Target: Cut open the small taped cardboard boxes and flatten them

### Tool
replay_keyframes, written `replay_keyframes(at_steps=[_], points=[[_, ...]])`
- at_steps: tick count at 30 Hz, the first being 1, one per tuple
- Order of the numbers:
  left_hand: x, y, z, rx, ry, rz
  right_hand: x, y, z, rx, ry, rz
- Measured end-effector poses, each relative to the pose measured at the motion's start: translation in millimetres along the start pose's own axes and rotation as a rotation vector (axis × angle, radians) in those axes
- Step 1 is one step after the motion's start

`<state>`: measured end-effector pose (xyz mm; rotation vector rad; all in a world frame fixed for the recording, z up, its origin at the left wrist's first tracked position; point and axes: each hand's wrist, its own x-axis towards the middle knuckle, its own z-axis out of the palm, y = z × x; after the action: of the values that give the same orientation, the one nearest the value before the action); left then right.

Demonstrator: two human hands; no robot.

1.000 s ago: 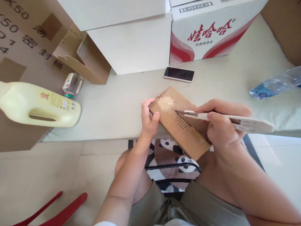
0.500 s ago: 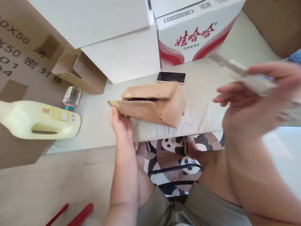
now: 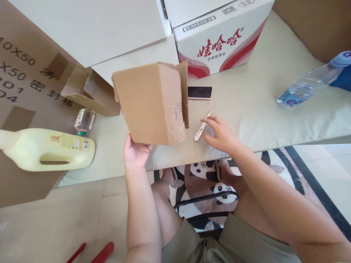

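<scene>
My left hand (image 3: 136, 152) grips a small brown cardboard box (image 3: 145, 104) by its lower edge and holds it up over the cloth-covered surface. The box is tilted, with a torn, ragged strip on its right side and a flap standing out there. My right hand (image 3: 221, 134) has its fingers apart beside a white utility knife (image 3: 202, 127). A fingertip is at the knife, which appears to lie on the cloth. Behind the box lies a phone (image 3: 200, 92), its left end hidden by the flap.
A yellow jug (image 3: 55, 146), a small clear bottle (image 3: 83, 122) and an open carton (image 3: 101, 95) are on the left. White boxes and a red-lettered carton (image 3: 219, 51) line the back. A water bottle (image 3: 307, 84) lies at the right. Red handles (image 3: 102, 252) show at bottom left.
My left hand has turned the box, so a broad face now shows. My right hand has come down and left from the raised position with the knife, which is now at the cloth.
</scene>
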<state>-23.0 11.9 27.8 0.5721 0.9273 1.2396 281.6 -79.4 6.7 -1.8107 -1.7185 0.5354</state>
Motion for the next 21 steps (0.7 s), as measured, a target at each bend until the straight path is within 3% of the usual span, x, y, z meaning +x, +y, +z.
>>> replay_keyframes(at_steps=[2,4,8,10,13,15,18,21], points=[[-0.8,-1.7,-0.7,-0.005,-0.015,-0.104,-1.1,-5.8,0.8,0.159,-0.020,-0.171],[-0.1,-7.7,-0.8,0.044,0.032,-0.111,-2.7,-11.1,1.7,0.248,-0.005,-0.270],[-1.0,-25.6,7.0,0.205,0.151,0.234,-5.6,-16.7,3.2,0.320,0.071,-0.283],[-5.3,-32.0,14.1,0.244,0.046,0.350,-6.7,-17.5,4.0,0.369,0.061,-0.285],[-13.5,-36.8,21.8,0.240,-0.121,0.324,-8.9,-19.0,5.1,0.478,0.024,-0.300],[-16.1,-39.4,23.5,0.240,-0.142,0.286,-10.5,-20.5,5.2,0.537,-0.004,-0.279],[-14.2,-42.2,22.5,0.272,-0.114,0.346,-12.2,-23.3,3.9,0.571,-0.031,-0.103],[-12.0,-38.5,19.3,0.297,-0.065,0.476,-11.8,-25.6,0.6,0.537,0.109,0.071]])
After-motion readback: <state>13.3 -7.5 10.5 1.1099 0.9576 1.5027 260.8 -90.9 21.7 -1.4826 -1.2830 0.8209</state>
